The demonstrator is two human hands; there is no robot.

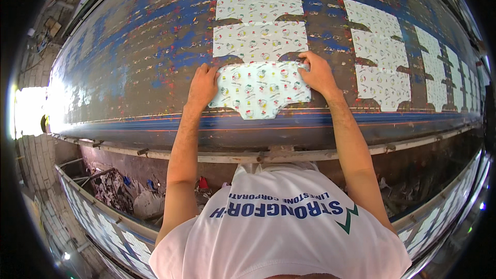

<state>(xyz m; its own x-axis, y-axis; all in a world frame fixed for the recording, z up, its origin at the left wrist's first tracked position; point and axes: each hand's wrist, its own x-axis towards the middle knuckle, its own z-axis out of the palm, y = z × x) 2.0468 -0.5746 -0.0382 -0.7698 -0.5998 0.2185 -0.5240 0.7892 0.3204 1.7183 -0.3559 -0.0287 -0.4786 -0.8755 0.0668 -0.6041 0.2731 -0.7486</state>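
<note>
a cut fabric piece, white with small coloured prints, lies flat on the long paint-stained tabletop, close to its near edge. its long axis runs left to right across the view, along the length of the tabletop. its top edge has a curved scoop at each corner, and a short tab juts from the middle of its lower edge, pointing toward the person.

the left hand lies flat, palm down, on the left end of the piece, fingers stretched away from the person and pressing the cloth rather than gripping it. the right hand rests on the upper right corner, its fingers spread over the edge there; whether they pinch the edge or only press it cannot be told. the piece spans the gap between the two hands, with most of its printed face uncovered.

just beyond it, nearly touching its top edge, sits a second printed piece of the same shape, and a third piece lies past that, the three forming a column running away from the person. to the right, well apart, a further column of pieces lies in the same way, and more follow toward the far right rim.

below the tabletop edge, a heap of scraps shows on the left.
</note>
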